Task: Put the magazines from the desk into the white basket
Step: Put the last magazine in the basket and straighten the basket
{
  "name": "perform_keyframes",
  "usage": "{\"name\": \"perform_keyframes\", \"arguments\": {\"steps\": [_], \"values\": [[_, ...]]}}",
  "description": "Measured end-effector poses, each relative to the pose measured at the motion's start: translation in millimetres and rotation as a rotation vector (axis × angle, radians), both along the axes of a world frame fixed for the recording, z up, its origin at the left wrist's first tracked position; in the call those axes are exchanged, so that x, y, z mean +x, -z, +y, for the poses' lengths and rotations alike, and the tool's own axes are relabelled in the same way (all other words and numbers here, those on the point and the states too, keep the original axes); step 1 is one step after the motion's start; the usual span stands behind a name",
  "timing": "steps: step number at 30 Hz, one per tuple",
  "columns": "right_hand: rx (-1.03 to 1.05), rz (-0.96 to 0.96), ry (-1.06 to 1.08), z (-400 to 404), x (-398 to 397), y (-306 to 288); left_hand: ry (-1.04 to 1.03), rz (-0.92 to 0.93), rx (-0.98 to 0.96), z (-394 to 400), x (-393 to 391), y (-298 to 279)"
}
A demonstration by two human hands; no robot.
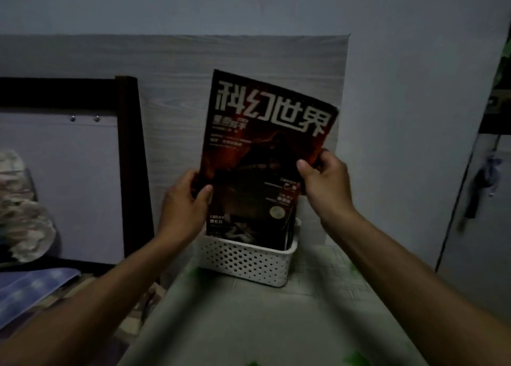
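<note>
A dark red and black magazine [260, 150] with large white characters stands upright, its lower end inside the white perforated basket [246, 263] at the far end of the desk. My left hand [184, 202] grips the magazine's left edge. My right hand [325, 183] pinches its right edge. The cover bows slightly near the top right. Behind it, at the basket's right side, the edge of another magazine [289, 227] shows.
The desk [249, 318] has a pale cover with green marks. A grey wood-grain panel [171, 61] stands behind the basket. A dark bed frame post [132, 158] and bedding are on the left; a door with hanging items [484, 177] is on the right.
</note>
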State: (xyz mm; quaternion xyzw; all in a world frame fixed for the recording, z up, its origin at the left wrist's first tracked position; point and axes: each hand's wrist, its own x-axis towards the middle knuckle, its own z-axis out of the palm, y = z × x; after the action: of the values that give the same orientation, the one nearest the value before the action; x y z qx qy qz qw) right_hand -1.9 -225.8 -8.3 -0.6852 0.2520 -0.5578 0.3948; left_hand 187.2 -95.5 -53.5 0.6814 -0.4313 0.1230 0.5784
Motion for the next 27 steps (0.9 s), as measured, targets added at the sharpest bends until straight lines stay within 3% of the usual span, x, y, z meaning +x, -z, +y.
{"name": "perform_keyframes", "arguments": {"steps": [6,10,12,15,18,27], "values": [[0.013,0.126,0.061,-18.5,33.7,62.7,-0.153,0.028,0.196,-22.4,33.7,59.7],[0.021,0.169,0.257,-14.6,30.4,86.7,-0.208,0.105,0.207,-25.3,38.7,87.2],[0.067,0.172,0.262,-5.0,20.3,111.1,-0.106,0.303,0.193,-23.7,41.6,97.0],[0.190,0.159,0.106,15.7,10.2,151.4,0.148,0.566,0.173,-20.5,32.8,109.2],[0.276,0.138,0.038,18.9,15.6,167.7,0.150,0.513,0.213,-16.9,27.6,110.6],[0.224,0.239,0.222,-3.4,-3.8,145.3,0.115,0.384,0.154,-12.7,0.6,128.0]]}}
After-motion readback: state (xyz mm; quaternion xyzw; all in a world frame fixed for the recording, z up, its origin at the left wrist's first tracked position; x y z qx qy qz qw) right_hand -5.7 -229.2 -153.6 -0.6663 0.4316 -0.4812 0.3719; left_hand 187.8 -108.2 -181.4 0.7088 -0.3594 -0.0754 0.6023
